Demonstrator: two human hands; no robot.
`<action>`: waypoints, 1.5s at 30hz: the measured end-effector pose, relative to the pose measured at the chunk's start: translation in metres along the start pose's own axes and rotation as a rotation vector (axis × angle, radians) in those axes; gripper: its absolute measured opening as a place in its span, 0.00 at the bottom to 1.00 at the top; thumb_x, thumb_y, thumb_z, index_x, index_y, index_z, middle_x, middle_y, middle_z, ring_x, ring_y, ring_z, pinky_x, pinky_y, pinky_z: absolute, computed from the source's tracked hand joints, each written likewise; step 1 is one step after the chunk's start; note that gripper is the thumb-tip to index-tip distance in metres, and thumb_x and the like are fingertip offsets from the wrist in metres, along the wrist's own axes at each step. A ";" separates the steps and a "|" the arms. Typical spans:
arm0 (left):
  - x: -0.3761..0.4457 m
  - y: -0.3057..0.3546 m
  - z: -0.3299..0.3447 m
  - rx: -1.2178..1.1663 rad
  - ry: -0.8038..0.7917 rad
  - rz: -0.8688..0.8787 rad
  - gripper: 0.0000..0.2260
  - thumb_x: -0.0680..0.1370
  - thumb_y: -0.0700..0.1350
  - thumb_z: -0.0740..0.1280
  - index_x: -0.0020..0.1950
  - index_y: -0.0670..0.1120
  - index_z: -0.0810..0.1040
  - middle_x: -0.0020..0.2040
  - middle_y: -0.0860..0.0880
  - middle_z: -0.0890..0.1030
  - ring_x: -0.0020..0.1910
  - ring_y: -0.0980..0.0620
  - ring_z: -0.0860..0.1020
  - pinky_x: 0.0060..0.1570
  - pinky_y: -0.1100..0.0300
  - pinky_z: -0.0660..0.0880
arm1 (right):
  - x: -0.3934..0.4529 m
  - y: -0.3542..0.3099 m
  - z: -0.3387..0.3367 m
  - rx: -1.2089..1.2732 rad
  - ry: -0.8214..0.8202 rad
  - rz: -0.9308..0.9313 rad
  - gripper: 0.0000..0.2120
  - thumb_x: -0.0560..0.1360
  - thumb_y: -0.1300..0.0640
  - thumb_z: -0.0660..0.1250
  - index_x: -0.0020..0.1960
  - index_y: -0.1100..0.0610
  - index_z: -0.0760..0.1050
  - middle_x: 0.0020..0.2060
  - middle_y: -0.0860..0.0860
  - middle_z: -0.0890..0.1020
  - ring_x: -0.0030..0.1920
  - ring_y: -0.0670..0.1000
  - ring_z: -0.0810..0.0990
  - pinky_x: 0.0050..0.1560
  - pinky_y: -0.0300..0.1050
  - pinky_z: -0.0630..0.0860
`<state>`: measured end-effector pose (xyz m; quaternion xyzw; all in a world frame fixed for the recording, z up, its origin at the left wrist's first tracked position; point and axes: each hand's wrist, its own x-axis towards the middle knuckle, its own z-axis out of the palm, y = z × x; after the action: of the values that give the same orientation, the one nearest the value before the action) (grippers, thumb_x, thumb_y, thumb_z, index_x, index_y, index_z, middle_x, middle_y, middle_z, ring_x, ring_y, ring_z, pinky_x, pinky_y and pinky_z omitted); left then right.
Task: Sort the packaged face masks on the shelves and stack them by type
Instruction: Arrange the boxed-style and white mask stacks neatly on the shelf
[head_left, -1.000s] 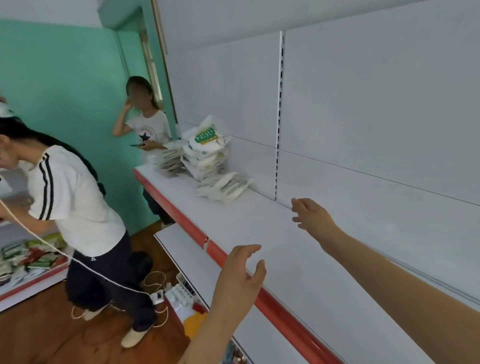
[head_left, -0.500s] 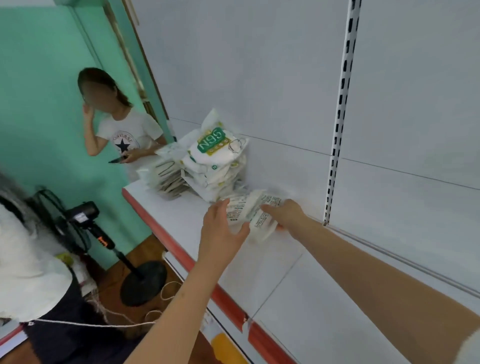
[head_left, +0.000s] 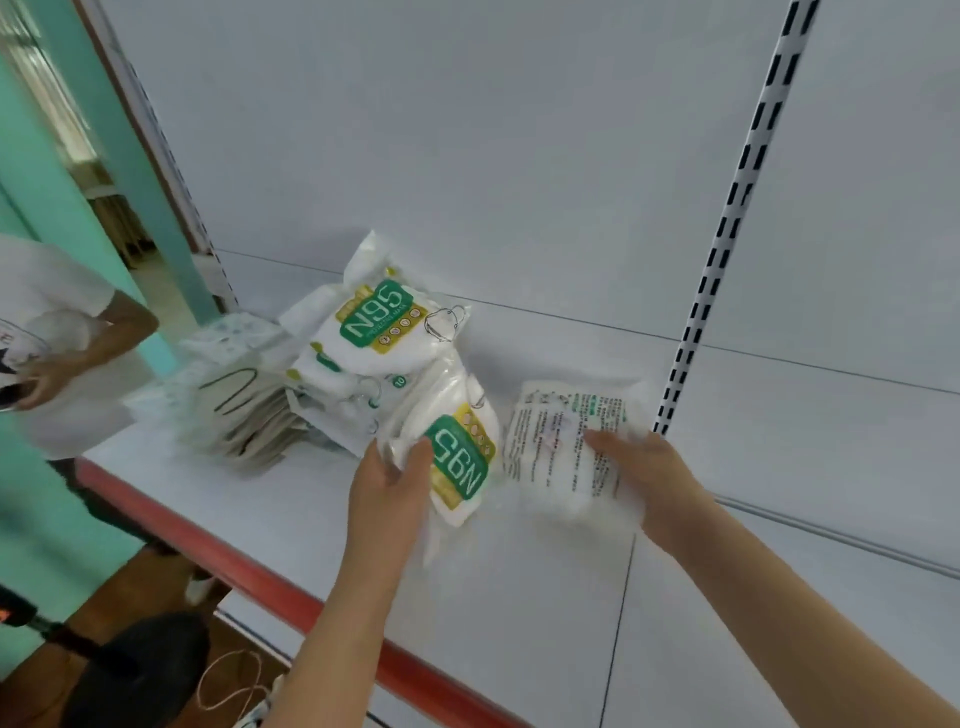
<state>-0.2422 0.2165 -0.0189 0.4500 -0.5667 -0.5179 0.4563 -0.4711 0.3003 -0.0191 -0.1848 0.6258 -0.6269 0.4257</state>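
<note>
Two hands are at work on the white shelf (head_left: 519, 597) with its red front edge. The left hand (head_left: 389, 488) pinches one N95 mask pack (head_left: 452, 462), thumb on its face, the green label reading upside down; the pack's lower end reaches down to the shelf. The right hand (head_left: 644, 478) grasps one white pack with printed text (head_left: 561, 447), fingers laid over its face, just to the right of the N95 pack and close to the back panel.

Behind the left hand a leaning pile of N95 packs (head_left: 363, 364) rests against the back panel; one green label shows whole on top, and the packs under it overlap too much to count. Left of that lies a flatter stack of other mask packs (head_left: 234, 405), blurred, its count unclear.

One slotted upright (head_left: 727, 223) runs up the back panel right of the hands. At the left edge a second person in a white shirt (head_left: 57, 343) is cut off by the frame, holding something dark that is barely in view. Below the shelf are a black rounded object (head_left: 135, 670) and a loose white cord (head_left: 234, 686) on the wooden floor.
</note>
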 end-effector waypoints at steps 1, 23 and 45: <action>0.003 0.000 0.000 -0.115 -0.014 -0.075 0.08 0.82 0.44 0.65 0.60 0.52 0.80 0.52 0.49 0.86 0.51 0.53 0.84 0.51 0.54 0.80 | -0.009 -0.003 -0.004 0.005 0.048 -0.038 0.16 0.71 0.52 0.77 0.57 0.56 0.81 0.47 0.52 0.87 0.48 0.56 0.86 0.52 0.55 0.82; -0.026 0.007 0.036 0.110 -0.801 0.070 0.46 0.55 0.84 0.64 0.70 0.68 0.62 0.60 0.80 0.73 0.61 0.78 0.71 0.54 0.78 0.69 | -0.088 -0.019 0.021 0.093 0.059 -0.092 0.26 0.78 0.35 0.56 0.65 0.51 0.77 0.61 0.48 0.82 0.54 0.53 0.84 0.51 0.50 0.83; -0.017 0.001 0.028 -0.027 -0.710 -0.472 0.20 0.72 0.35 0.74 0.64 0.40 0.79 0.53 0.43 0.87 0.53 0.47 0.85 0.51 0.57 0.80 | -0.077 0.007 -0.071 0.101 0.182 -0.140 0.11 0.76 0.65 0.68 0.58 0.62 0.75 0.51 0.61 0.84 0.48 0.56 0.84 0.45 0.47 0.83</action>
<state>-0.2670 0.2383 -0.0196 0.3551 -0.5630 -0.7385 0.1074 -0.4796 0.4052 -0.0131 -0.1488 0.6152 -0.6999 0.3310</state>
